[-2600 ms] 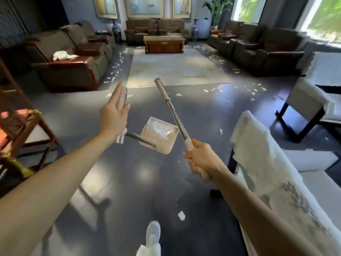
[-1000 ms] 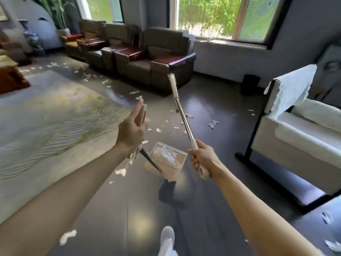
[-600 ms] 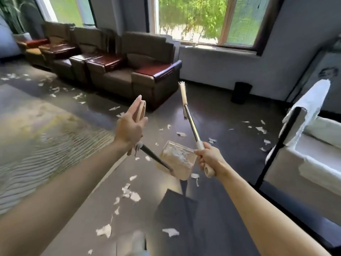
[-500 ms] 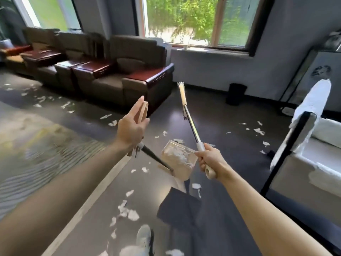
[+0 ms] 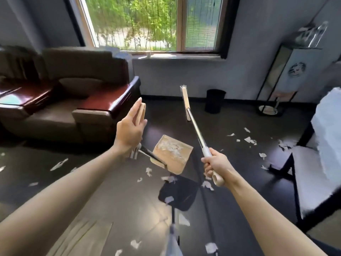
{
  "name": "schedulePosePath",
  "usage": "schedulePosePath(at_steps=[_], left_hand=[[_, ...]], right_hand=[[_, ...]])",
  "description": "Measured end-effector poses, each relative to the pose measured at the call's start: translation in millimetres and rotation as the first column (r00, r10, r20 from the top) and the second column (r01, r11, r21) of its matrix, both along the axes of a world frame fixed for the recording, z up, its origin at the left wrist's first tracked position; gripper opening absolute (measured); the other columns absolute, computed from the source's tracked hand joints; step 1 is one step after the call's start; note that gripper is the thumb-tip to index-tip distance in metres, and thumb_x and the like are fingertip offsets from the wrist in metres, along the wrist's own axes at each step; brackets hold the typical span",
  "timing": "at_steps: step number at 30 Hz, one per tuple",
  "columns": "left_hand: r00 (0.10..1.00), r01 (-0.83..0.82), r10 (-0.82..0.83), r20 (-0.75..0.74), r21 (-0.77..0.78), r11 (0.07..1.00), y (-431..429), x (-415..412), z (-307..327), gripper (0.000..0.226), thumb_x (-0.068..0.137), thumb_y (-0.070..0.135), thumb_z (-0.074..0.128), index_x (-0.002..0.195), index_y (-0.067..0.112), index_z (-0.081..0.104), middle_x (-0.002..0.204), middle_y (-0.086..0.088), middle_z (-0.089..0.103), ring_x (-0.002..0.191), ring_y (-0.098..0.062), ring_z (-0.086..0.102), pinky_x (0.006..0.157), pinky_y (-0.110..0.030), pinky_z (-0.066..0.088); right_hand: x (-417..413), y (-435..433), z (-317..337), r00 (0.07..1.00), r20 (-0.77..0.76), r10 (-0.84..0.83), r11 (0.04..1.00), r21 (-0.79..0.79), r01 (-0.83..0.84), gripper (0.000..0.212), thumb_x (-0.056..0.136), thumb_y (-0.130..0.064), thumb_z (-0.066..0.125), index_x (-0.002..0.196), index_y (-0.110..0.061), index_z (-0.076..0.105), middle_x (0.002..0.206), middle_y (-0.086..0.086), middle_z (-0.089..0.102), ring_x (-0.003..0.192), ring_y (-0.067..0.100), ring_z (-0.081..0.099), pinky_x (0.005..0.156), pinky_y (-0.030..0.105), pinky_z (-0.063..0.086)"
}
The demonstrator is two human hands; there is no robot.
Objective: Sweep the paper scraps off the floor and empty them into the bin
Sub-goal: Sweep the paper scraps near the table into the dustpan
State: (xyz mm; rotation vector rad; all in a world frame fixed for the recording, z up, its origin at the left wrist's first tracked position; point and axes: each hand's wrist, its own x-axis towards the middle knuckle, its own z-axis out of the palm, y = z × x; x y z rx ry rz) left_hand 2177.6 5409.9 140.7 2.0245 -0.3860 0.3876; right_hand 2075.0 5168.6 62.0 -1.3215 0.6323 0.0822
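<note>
My left hand (image 5: 130, 132) holds the beige grip of a long-handled dustpan; its tan pan (image 5: 171, 154) hangs above the dark floor with white paper scraps lying in it. My right hand (image 5: 215, 164) grips the broom (image 5: 193, 122) by its white and beige handle end. The metal shaft points up and away, and the brush head sits at the top. Loose paper scraps (image 5: 249, 140) lie scattered on the floor ahead and around my feet. A black bin (image 5: 214, 100) stands against the far wall under the window.
A brown leather armchair (image 5: 73, 100) fills the left side. A white-cushioned chair with a dark frame (image 5: 313, 163) stands at the right, and a dark-framed stand (image 5: 276, 80) sits by the wall right of the bin. A rug edge (image 5: 83, 235) lies at bottom left.
The view has swung right and moved forward: the sofas slid off to the left and the black bin under the window is now larger and nearer the centre. Both hands keep their holds.
</note>
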Motion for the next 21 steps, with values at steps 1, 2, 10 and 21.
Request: schedulePosePath(at_steps=[1, 2, 10, 21], left_hand=[[1.0, 0.014, -0.014, 0.014, -0.005, 1.0, -7.1, 38.6, -3.7, 0.064, 0.089, 0.005, 0.063, 0.146, 0.026, 0.041, 0.131, 0.013, 0.054, 0.114, 0.007, 0.048, 0.099, -0.01, 0.038], [0.999, 0.028, -0.028, 0.04, -0.002, 1.0, -15.4, 77.7, -5.4, 0.064, 0.088, 0.004, 0.063, 0.145, 0.023, 0.042, 0.129, 0.015, 0.051, 0.113, 0.013, 0.042, 0.095, 0.0, 0.033], [0.988, 0.14, -0.14, 0.066, -0.003, 0.99, -92.8, 345.1, 14.9, 0.066, 0.089, 0.006, 0.063, 0.145, 0.031, 0.041, 0.127, 0.016, 0.054, 0.107, 0.007, 0.056, 0.089, -0.003, 0.04], [0.936, 0.349, -0.345, 0.069, -0.065, 0.935, -255.1, 715.7, 7.5, 0.067, 0.091, 0.007, 0.061, 0.145, 0.038, 0.038, 0.13, 0.026, 0.05, 0.118, 0.009, 0.051, 0.103, -0.014, 0.038]], right_hand=[[35.7, -8.7, -3.7, 1.0, -0.002, -0.02, 1.0, 0.001, 0.02, 0.029, 0.093, 0.007, 0.042, 0.086, -0.019, 0.053, 0.043, -0.005, 0.037, 0.033, 0.003, 0.032, 0.029, 0.013, 0.026], [69.8, -17.5, -4.8, 0.999, 0.0, -0.037, 0.999, 0.008, 0.037, 0.029, 0.093, 0.007, 0.042, 0.086, -0.019, 0.053, 0.044, -0.005, 0.037, 0.033, 0.003, 0.032, 0.029, 0.013, 0.026], [304.2, -81.1, 16.7, 0.985, -0.017, -0.169, 0.981, 0.096, 0.17, 0.022, 0.096, 0.003, 0.045, 0.103, -0.016, 0.049, 0.049, -0.003, 0.035, 0.033, 0.001, 0.031, 0.029, 0.012, 0.025], [605.5, -194.8, 11.3, 0.915, 0.008, -0.404, 0.911, 0.087, 0.402, 0.034, 0.096, 0.001, 0.047, 0.119, -0.013, 0.028, 0.055, -0.002, 0.034, 0.036, 0.0, 0.031, 0.031, 0.012, 0.024]])
